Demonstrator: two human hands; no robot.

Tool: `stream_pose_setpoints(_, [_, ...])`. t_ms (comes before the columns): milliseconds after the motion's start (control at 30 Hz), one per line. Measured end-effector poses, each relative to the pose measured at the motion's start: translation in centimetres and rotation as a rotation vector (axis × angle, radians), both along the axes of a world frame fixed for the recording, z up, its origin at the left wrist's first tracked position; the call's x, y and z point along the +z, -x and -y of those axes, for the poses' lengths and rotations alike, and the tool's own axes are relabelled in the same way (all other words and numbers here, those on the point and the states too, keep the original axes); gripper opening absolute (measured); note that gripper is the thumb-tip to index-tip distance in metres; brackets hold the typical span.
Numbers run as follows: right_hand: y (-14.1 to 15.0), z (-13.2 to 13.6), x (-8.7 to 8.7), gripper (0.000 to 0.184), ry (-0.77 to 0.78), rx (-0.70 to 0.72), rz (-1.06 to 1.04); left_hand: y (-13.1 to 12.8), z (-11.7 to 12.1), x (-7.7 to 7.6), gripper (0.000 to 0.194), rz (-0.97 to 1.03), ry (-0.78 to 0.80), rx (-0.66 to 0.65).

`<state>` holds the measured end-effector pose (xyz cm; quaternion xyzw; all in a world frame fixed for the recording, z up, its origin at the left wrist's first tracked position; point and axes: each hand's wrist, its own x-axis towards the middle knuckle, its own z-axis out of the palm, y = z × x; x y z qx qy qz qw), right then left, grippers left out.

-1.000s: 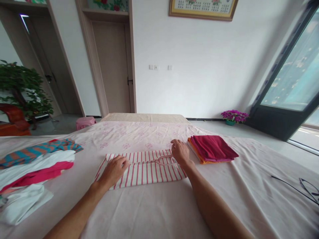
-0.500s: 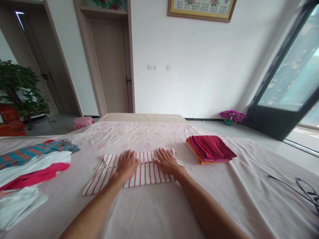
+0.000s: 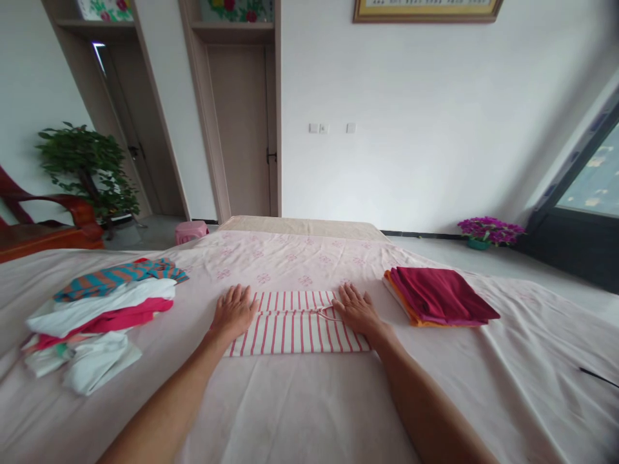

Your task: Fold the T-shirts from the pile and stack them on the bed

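Observation:
A white garment with red stripes (image 3: 294, 332) lies folded into a flat oblong in front of me, with a seam running across it and a thin loop near its right side. My left hand (image 3: 235, 312) rests palm down on its left end, fingers stretched and apart. On the right end, my right hand (image 3: 358, 310) lies flat as well, with its fingers spread by the loop. Neither hand grips the fabric. Parts of both ends are hidden under my hands.
A folded stack with dark red cloth (image 3: 440, 293) on top sits to the right. Loose clothes (image 3: 104, 312) are heaped at the left. A pale patterned sheet (image 3: 290, 412) covers the surface. One dark thin glasses arm (image 3: 598, 376) shows at the right edge.
My left hand has shifted outward to the garment's left end, and the garment looks shorter on that side. My right hand has slid toward the right end. The view has turned left.

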<state>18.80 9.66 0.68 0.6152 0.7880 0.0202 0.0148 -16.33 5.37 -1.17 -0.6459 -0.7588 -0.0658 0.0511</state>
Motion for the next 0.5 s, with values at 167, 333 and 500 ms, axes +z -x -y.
stream_pose_setpoints(167, [-0.8, 0.0, 0.7, 0.055, -0.002, -0.032, 0.013, 2.5, -0.1, 1.2, 0.060, 0.108, 0.050, 0.155])
stream_pose_setpoints(333, [1.5, 1.4, 3.2, 0.065, -0.047, -0.059, -0.112, 0.5, 1.7, 3.4, 0.048, 0.053, -0.174, 0.023])
stream_pose_setpoints(500, [5.8, 4.3, 4.8, 0.044, -0.140, 0.326, -0.284, -2.3, 4.0, 4.1, 0.036, 0.145, -0.226, -0.329])
